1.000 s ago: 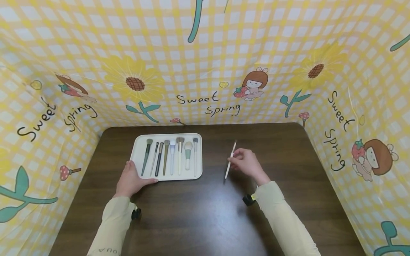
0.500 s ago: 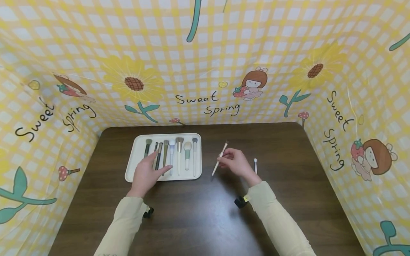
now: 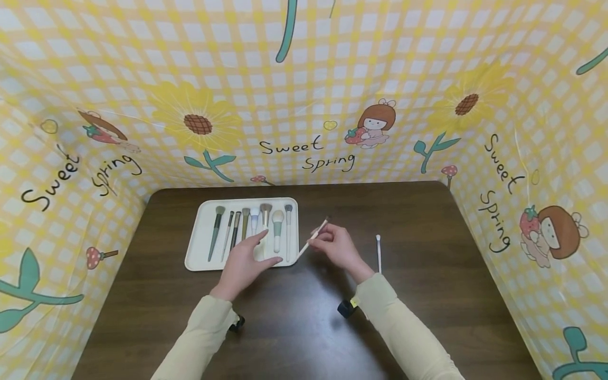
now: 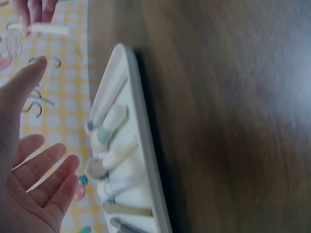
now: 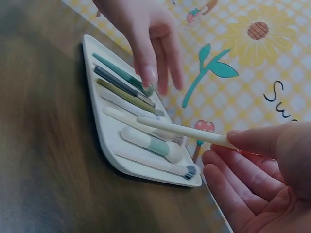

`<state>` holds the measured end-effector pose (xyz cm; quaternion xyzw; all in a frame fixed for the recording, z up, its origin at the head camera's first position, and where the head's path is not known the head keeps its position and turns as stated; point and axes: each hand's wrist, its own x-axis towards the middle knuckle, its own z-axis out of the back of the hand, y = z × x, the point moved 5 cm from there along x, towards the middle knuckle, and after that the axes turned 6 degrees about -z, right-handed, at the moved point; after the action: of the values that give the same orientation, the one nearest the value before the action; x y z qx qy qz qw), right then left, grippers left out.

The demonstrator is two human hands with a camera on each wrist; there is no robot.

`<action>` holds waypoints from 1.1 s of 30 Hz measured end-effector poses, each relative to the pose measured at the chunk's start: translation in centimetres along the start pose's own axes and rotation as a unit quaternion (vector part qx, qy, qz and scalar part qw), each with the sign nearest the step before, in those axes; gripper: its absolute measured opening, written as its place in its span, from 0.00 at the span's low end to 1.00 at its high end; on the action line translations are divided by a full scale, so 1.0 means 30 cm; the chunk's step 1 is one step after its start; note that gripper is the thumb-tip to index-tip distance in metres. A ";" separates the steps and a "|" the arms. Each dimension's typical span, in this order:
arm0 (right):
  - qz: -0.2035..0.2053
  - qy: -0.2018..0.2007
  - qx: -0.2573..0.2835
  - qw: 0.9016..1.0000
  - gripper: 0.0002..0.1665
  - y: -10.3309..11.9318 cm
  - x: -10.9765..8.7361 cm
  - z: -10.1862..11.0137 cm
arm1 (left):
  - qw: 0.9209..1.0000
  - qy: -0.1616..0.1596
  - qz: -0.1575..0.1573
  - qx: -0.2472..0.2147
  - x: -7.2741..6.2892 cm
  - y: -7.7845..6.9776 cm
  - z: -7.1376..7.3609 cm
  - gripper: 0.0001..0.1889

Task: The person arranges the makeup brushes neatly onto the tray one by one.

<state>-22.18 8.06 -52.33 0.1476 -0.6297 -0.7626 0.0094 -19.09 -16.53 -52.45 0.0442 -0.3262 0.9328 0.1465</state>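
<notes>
My right hand (image 3: 338, 247) pinches a slim makeup brush (image 3: 305, 248) with a pale handle and dark tip between thumb and fingers. In the head view the handle's lower end overlaps the right edge of a white tray (image 3: 198, 232). Several makeup brushes lie side by side in that tray, among them a dark green one (image 3: 215, 235) at the left and a mint-banded one (image 3: 277, 229) nearer the right. Over the tray's front edge, my left hand (image 3: 243, 262) is spread with nothing in it, hiding the lower parts of some brushes. The right wrist view shows the held brush (image 5: 187, 131) above the tray.
Another pale makeup brush (image 3: 379, 252) lies on the dark wooden table (image 3: 418, 227), just beyond my right forearm. A yellow checked cloth (image 3: 304, 95) with printed flowers and figures stands around the table's back and sides.
My left hand has let go of the tray's left corner and moved right over its front edge. My right hand has carried its brush left to the tray, tilting it; the brush on the table is uncovered.
</notes>
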 end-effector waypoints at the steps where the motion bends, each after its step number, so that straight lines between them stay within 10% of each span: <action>1: 0.001 0.002 0.003 1.000 0.14 0.000 -0.002 -0.007 | 1.000 0.004 -0.002 -0.003 -0.001 -0.009 -0.007 0.43; 19: 0.031 -0.023 -0.059 0.998 0.07 0.018 -0.025 -0.069 | 0.998 -0.018 -0.049 -0.029 -0.016 -0.075 -0.086 0.12; 33: 0.029 -0.028 -0.063 0.997 0.09 0.020 -0.017 -0.080 | 0.997 -0.021 -0.064 -0.028 -0.008 -0.083 -0.096 0.09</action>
<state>-21.24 5.73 -52.04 0.1068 -0.5846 -0.8039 0.0232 -18.06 -12.94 -53.26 0.0806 -0.3521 0.9108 0.2001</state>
